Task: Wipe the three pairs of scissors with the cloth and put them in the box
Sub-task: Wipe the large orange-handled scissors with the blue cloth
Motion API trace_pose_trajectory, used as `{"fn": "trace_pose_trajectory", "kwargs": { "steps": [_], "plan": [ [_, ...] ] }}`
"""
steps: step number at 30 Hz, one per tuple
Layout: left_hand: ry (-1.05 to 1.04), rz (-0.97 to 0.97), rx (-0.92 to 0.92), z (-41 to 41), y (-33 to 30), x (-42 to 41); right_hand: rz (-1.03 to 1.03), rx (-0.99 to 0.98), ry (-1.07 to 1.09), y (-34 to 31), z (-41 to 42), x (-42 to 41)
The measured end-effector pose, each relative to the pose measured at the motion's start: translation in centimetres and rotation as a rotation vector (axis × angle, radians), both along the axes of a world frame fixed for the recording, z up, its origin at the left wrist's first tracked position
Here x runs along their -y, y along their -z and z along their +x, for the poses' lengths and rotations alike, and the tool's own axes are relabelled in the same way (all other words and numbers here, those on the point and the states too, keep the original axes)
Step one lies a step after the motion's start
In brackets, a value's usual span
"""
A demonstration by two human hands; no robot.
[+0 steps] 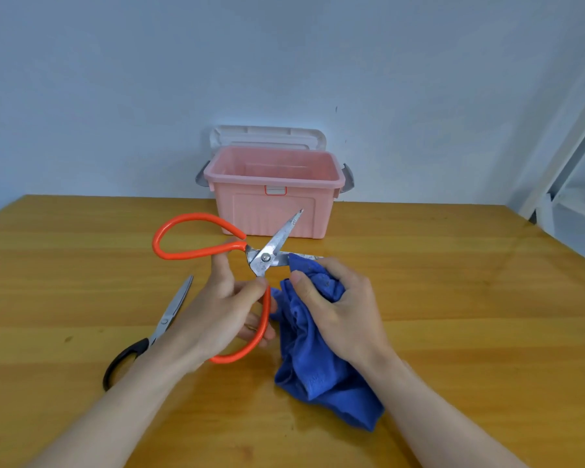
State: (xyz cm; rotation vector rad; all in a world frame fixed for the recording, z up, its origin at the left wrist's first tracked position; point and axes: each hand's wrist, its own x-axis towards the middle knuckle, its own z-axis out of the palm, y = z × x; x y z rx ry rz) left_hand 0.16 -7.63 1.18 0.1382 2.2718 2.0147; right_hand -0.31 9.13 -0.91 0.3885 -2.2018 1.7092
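The left hand [223, 305] holds the orange-handled scissors [264, 258] splayed open, fingers curled round the lower handle loop, thumb tip pinching just below the pivot. One blade runs rightward from those fingers — straight into the blue cloth [304, 339], which the right hand [338, 309] pinches around it, thumb on top. The other blade points up-right toward the pink box [274, 211], open beyond both hands. Black-handled scissors [156, 332] lie left of the left wrist.
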Motion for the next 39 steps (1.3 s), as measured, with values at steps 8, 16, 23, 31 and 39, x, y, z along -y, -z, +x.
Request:
{"fn": "trace_pose_trajectory", "kwargs": {
  "steps": [8,16,23,31,39],
  "plan": [
    [0.065,-0.140,-0.128,-0.6,1.2,0.6,0.019,-0.058,0.001,0.0,0.1,0.0],
    [0.078,-0.028,-0.067,-0.6,1.1,0.7,0.091,-0.096,0.009,0.0,0.2,0.0],
    [0.001,0.032,-0.127,-0.4,0.6,0.4,0.060,-0.066,0.073,-0.4,0.3,0.0],
    [-0.064,-0.028,-0.237,-0.5,0.9,0.0,0.220,-0.022,0.086,-0.2,0.3,0.1],
    [-0.099,-0.078,-0.252,-0.5,1.2,0.1,0.311,-0.021,0.068,0.0,-0.1,0.0]
  ]
}}
